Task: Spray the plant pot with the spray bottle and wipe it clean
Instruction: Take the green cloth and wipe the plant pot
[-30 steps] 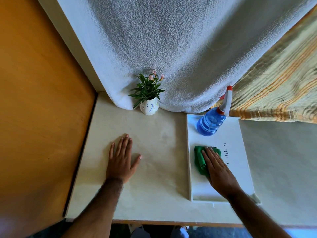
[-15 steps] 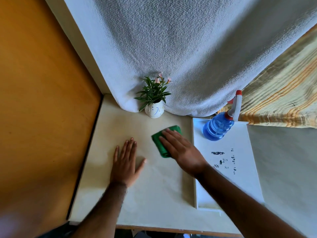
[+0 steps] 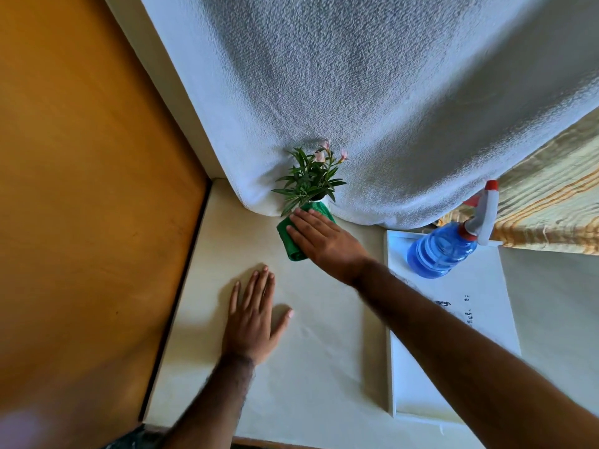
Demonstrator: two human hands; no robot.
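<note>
A small white plant pot (image 3: 317, 199) with green leaves and pink flowers stands at the back of the cream table, almost wholly covered by a green cloth (image 3: 290, 236). My right hand (image 3: 325, 241) lies flat over the cloth and presses it against the pot's front. My left hand (image 3: 254, 315) rests palm down on the table, fingers spread, holding nothing. The blue spray bottle (image 3: 440, 249) with a white and red trigger head stands upright on the white tray (image 3: 453, 377) to the right, apart from both hands.
A white towel (image 3: 372, 108) hangs behind the pot and touches the table. A striped yellow cloth (image 3: 551, 202) hangs at the right. An orange wooden panel (image 3: 81, 189) bounds the table on the left. Dark specks mark the tray.
My right hand has carried the green cloth from the tray leftward across the table and up against the pot. My left hand has stayed flat on the table.
</note>
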